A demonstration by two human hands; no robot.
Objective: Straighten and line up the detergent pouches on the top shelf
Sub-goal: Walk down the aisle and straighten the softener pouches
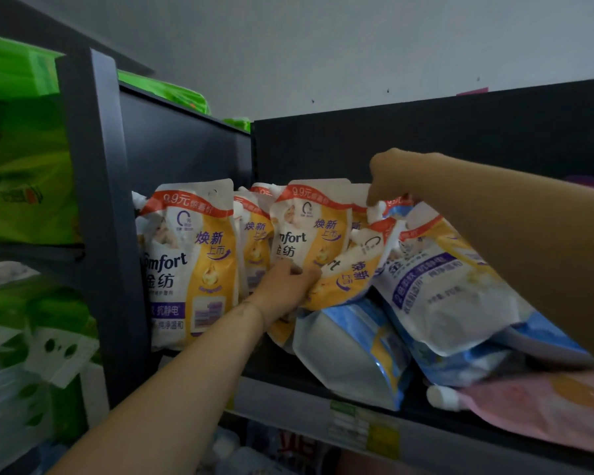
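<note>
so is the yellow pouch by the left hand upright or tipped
Tipped: the yellow pouch leans right, its print slanted.

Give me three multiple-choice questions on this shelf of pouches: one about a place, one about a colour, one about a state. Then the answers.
1. Where does the leftmost Comfort pouch stand?
A) beside the left side panel
B) under the blue pouches
C) on the lower shelf

2. What colour is the pouch with the white cap at the lower right?
A) green
B) pink
C) black

3. How does the yellow pouch gripped by the left hand sit?
A) upright
B) tilted
C) flat, face down

Answers: 1 A, it stands next to the dark panel. 2 B, its body is pink. 3 B, its print runs slanted while the pouches to its left stand straight.
</note>
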